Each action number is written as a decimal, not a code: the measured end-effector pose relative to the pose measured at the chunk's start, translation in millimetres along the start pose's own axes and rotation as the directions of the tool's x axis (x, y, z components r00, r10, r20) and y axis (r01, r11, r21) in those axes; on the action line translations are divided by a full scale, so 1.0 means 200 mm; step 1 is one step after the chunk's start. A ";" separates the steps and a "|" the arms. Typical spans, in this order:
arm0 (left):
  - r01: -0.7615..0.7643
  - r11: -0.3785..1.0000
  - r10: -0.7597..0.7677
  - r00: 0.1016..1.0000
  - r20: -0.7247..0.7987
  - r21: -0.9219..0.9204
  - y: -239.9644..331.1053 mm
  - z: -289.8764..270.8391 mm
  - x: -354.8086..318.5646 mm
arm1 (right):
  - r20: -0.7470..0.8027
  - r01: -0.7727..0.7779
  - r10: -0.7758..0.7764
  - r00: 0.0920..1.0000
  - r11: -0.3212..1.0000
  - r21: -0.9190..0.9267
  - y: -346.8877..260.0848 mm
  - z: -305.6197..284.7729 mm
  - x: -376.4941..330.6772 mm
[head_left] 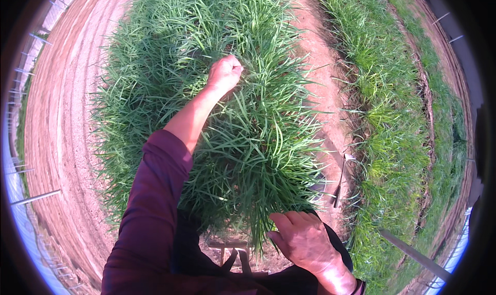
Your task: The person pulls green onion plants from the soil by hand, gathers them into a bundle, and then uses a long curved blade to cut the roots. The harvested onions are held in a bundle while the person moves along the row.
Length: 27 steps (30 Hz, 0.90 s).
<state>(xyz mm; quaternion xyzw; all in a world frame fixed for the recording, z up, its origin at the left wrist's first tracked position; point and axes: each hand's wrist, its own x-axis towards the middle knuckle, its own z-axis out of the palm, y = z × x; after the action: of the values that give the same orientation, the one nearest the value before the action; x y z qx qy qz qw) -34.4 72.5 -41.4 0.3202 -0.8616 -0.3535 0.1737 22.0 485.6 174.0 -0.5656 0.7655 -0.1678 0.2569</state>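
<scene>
My left hand [226,74] reaches forward over a dense bed of long, narrow green leaves [258,135]. Its fingers are closed among the leaf tips; whatever they hold, if anything, is hidden. A rolled purple sleeve [155,192] covers that arm below the bare forearm. Close to my body, my right hand [305,243] lies over my dark-trousered knee, thumb and forefinger apart. Beside its thumb, a tuft of leaves [260,225] hangs down at the near edge of the bed; no leaf shows plainly gripped in this hand.
A bare soil path [323,78] runs along the right of the bed. On it lies a tool with a dark handle and pale head [342,179]. Another green row [387,124] grows beyond. Furrowed soil [67,114] stretches to the left. A metal pole [413,254] slants at lower right.
</scene>
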 end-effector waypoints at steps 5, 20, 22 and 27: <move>0.054 0.975 -0.057 0.998 -0.008 -0.214 -0.12 0.07 0.01 | -0.010 0.017 -0.017 1.000 1.000 0.018 0.00 0.02 -0.01; -0.057 0.938 0.146 0.960 0.240 -0.342 0.50 0.12 -0.09 | 0.078 -0.024 0.022 0.997 0.999 0.022 -0.01 -0.02 -0.03; 0.037 0.989 0.005 0.959 0.285 -0.144 0.44 0.10 -0.05 | 0.099 -0.031 0.031 0.995 1.000 -0.006 0.01 -0.01 -0.05; 0.023 0.989 -0.057 0.971 0.234 0.145 0.27 0.18 -0.06 | 0.063 -0.005 0.004 0.998 1.000 0.018 0.02 -0.03 -0.08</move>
<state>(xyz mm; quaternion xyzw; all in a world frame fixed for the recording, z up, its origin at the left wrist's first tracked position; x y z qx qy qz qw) -67.7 128.1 -27.8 0.3043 -0.8924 -0.3309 0.0392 19.9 501.9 180.5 -0.5666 0.7568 -0.1563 0.2861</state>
